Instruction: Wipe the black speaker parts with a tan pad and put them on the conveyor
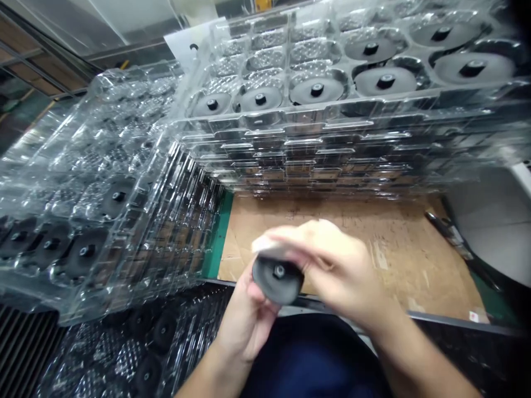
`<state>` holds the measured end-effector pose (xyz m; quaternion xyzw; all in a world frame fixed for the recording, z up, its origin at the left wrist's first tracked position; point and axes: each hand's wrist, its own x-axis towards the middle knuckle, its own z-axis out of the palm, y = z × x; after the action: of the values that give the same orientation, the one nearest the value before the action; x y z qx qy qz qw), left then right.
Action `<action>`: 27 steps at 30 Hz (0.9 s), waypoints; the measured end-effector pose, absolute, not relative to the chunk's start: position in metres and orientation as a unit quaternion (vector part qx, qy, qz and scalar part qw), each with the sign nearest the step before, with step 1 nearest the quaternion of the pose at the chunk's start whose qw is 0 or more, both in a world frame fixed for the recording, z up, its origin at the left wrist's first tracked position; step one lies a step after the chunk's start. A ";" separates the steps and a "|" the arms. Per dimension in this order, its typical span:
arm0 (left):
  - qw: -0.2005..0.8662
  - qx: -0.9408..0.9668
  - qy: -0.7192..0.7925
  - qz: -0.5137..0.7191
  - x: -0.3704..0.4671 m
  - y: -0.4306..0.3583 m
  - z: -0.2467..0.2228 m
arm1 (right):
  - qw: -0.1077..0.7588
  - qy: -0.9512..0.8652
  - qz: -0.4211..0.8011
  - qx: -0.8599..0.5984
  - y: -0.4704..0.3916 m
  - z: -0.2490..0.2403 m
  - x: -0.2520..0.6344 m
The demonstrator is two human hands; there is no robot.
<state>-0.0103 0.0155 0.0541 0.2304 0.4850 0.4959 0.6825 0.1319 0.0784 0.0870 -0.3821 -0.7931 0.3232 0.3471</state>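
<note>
A round black disc-shaped part (277, 281) with a small hub at its centre is held over the front of the cardboard-covered surface. My left hand (251, 312) grips the disc from below and the left, its fingers round the edge. Above the disc, my right hand (336, 265) is blurred by motion; its closed fingers hold a small white piece (263, 243), perhaps a cloth or paper, against or just over the upper rim. Whether that piece touches the disc cannot be made out.
Stacked clear plastic trays (323, 113) with similar discs stand at the back. Another tray stack (83, 221) rises at the left, with a darker tray (161, 354) below it. A black pen-like tool (446, 229) lies on the cardboard (390, 276) at the right.
</note>
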 end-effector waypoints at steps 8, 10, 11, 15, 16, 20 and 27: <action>0.696 0.002 0.391 0.603 -0.018 0.027 0.053 | 0.228 -0.760 0.339 -0.505 0.047 -0.008 0.139; 0.700 0.008 0.392 0.597 -0.019 0.027 0.053 | 0.228 -0.754 0.348 -0.508 0.046 -0.005 0.139; 0.701 0.013 0.394 0.594 -0.019 0.027 0.054 | 0.231 -0.746 0.348 -0.518 0.049 0.002 0.139; 0.705 0.045 0.397 0.586 -0.013 0.026 0.054 | 0.338 -0.706 0.312 -0.538 0.065 0.057 0.133; 0.708 0.048 0.403 0.578 -0.011 0.025 0.055 | 0.377 -0.711 0.299 -0.513 0.066 0.071 0.129; 0.723 0.039 0.425 0.543 -0.012 0.022 0.053 | 0.362 -0.778 0.334 -0.391 0.061 0.102 0.116; 0.747 0.032 0.390 0.537 -0.016 0.022 0.060 | 0.353 -0.774 0.311 -0.425 0.063 0.100 0.104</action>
<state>-0.0157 0.0216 0.0601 0.0319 0.3902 0.5370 0.7472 0.1041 0.0625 0.1001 -0.4249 -0.7737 0.3108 0.3525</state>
